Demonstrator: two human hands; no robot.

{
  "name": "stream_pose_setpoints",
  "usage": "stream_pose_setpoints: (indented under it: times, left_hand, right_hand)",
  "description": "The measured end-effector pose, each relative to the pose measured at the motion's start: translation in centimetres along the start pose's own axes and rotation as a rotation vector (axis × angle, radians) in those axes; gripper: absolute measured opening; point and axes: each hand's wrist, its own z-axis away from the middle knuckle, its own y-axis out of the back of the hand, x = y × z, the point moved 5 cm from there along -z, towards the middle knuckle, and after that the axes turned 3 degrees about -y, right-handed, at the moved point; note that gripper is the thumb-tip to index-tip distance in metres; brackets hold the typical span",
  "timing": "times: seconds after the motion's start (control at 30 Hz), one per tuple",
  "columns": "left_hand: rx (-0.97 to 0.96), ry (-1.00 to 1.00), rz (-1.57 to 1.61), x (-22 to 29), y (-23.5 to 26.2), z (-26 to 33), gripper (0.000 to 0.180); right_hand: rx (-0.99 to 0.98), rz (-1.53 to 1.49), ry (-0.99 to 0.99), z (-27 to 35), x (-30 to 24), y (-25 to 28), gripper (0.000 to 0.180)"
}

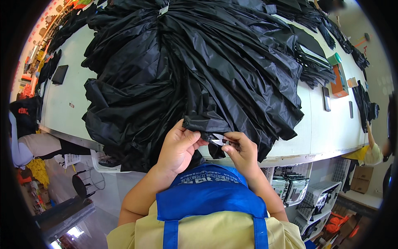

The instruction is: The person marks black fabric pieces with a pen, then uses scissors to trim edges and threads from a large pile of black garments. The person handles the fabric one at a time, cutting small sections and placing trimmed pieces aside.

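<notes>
A large heap of shiny black fabric (232, 74) is spread over the table in front of me, its folds gathered toward a white tag (163, 10) at the far side. My left hand (178, 147) pinches the near end of it, a thick black fabric edge (207, 123), between thumb and fingers. In my right hand (242, 151) are small thread snips (219, 141), gripped with the silvery blades pointing left. The blades lie against the black cloth beside my left fingertips. Where exactly their tips touch is hard to make out.
On the white table (70, 124), a black phone-like object (326, 99), an orange box (340, 83) and a green roll (334, 59) lie to the right. A folded black stack (315, 70) adjoins the heap. White baskets (317, 199) stand below. Other people are at both sides.
</notes>
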Motion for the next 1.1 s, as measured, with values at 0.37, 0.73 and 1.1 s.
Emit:
stream_pose_setpoints:
  times: [0.37, 0.73, 1.1]
  left_hand:
    - [0.006, 0.026, -0.037, 0.2, -0.2, 0.0, 0.023]
    - [-0.007, 0.034, 0.000, 0.1, -0.3, 0.0, 0.022]
    - [0.036, -0.247, -0.424, 1.8, -0.8, 0.4, 0.012]
  right_hand:
    - [-0.071, -0.108, 0.032, -1.4, -0.3, -1.1, 0.030]
    - [0.007, -0.174, 0.059, -1.1, 1.0, -1.3, 0.025]
    - [0.249, 0.248, 0.410, -4.0, -4.1, 0.1, 0.056]
